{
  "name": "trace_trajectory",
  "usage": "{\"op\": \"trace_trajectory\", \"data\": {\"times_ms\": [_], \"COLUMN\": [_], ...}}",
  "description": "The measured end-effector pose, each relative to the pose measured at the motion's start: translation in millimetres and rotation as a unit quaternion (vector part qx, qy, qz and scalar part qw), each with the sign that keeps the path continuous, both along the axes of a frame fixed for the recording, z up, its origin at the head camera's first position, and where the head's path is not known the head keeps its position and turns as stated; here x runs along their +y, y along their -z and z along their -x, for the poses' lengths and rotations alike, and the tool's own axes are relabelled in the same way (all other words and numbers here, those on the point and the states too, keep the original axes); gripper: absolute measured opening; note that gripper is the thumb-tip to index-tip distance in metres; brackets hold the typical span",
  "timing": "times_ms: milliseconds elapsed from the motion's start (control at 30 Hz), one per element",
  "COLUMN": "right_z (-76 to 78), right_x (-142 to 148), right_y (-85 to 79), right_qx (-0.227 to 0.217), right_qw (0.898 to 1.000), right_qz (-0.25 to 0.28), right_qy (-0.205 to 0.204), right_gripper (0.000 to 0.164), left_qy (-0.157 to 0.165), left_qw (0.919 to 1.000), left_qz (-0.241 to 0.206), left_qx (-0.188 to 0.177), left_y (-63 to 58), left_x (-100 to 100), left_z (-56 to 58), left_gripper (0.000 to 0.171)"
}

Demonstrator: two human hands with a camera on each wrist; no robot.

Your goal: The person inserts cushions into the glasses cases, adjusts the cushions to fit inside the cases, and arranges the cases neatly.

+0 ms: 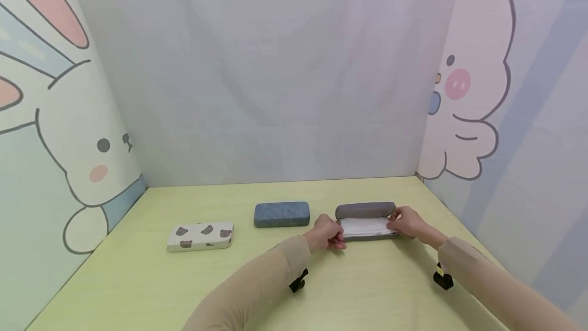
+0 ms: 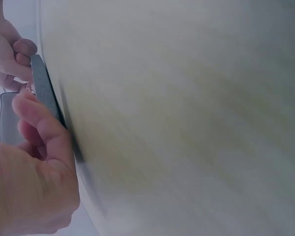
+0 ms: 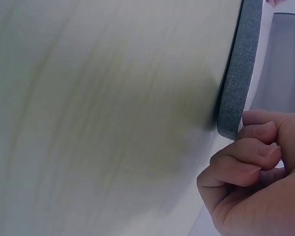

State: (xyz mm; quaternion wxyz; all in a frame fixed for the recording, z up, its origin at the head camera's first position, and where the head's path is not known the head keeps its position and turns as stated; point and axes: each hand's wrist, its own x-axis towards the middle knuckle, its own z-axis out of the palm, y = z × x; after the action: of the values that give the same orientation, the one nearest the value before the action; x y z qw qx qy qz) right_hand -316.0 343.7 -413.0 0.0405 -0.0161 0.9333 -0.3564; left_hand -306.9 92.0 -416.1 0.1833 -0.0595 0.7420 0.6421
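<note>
A grey glasses case (image 1: 365,211) stands open on the table, its lid raised at the back. Inside it lies a white cloth (image 1: 365,226), spread nearly the full width of the case. At the left end of the case my left hand (image 1: 325,232) pinches the cloth's edge, its fingertips partly hidden. My right hand (image 1: 409,222) pinches the cloth at the right end, thumb and forefinger together by the rim. Up close in the right wrist view, the case's front wall (image 3: 241,69) shows a woven grey surface, with the right hand's other fingers (image 3: 236,169) curled beside its corner.
A blue glasses case (image 1: 282,214) lies closed left of the grey one. Farther left is a white case with bear prints (image 1: 201,236), also closed. All stand on a pale yellow-green table (image 1: 367,290), with cloth walls at the back and sides.
</note>
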Motion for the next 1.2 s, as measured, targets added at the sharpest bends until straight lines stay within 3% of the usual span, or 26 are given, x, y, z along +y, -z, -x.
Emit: {"op": "trace_trajectory", "data": {"times_ms": [133,367,667,1000,1200], "right_z": [-1.4,-0.7,-4.0,-4.9,-6.5], "right_x": [-2,4,5,7,12], "right_y": [0.3,0.6,11.2,8.3,2.6], "right_qx": [0.015,-0.021,0.039,0.022,-0.004], "right_qw": [1.000,0.999,0.999,0.999,0.999], "right_qz": [-0.016,0.024,-0.003,0.025,0.035], "right_qy": [-0.008,-0.010,-0.015,-0.030,-0.033], "right_gripper": [0.015,0.015,0.012,0.009,0.030], "left_qy": [0.012,0.019,0.040,0.047,0.095], "left_qw": [0.9999,0.9998,0.9992,0.9989,0.9952], "left_qz": [0.004,0.002,-0.005,-0.004,-0.020], "left_qx": [-0.003,0.002,-0.003,0.000,0.012], "left_y": [-1.7,-1.2,1.6,0.4,1.4], "left_x": [-1,-3,-4,-5,-13], "left_z": [-0.4,-2.1,0.1,1.0,5.5], "left_gripper": [0.019,0.020,0.023,0.023,0.023]}}
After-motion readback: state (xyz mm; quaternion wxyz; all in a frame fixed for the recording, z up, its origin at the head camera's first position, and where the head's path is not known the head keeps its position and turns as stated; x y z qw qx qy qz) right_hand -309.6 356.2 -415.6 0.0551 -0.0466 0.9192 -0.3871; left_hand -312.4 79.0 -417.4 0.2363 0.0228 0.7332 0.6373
